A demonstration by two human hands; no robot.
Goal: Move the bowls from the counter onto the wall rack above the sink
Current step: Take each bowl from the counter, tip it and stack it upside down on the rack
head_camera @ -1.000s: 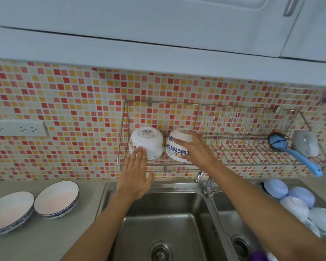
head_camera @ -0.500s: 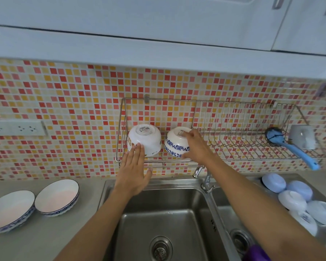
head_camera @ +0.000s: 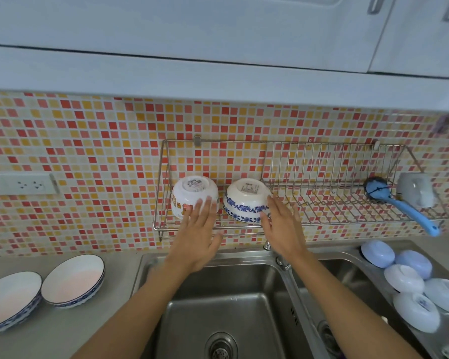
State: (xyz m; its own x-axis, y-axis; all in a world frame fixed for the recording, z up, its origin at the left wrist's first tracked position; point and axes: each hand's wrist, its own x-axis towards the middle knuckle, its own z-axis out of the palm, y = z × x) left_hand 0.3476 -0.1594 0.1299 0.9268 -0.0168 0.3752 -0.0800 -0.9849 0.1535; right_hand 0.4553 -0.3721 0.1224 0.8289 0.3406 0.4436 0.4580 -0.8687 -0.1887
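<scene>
Two bowls rest upside down at the left end of the wire wall rack [head_camera: 322, 224]: a white one with orange figures [head_camera: 189, 193] and a white one with a blue flower band [head_camera: 244, 200]. My left hand [head_camera: 198, 237] is flat and open just in front of the orange-figured bowl, fingertips at its lower edge. Beside the blue-banded bowl's right side, my right hand [head_camera: 283, 229] is open and holds nothing. Several pale blue and white bowls [head_camera: 410, 281] lie upside down on the counter at the right. Two shallow blue-rimmed bowls [head_camera: 73, 281] sit on the left counter.
A blue-handled brush [head_camera: 399, 203] and an upturned grey cup [head_camera: 415, 190] occupy the rack's right end. A double steel sink [head_camera: 218, 307] with a tap [head_camera: 278, 257] lies below. A socket strip [head_camera: 18, 183] is on the tiled wall at left.
My right hand has let go of the blue-banded bowl, which now rests on the rack, and has drawn back to its right. The left hand has stayed in front of the other bowl.
</scene>
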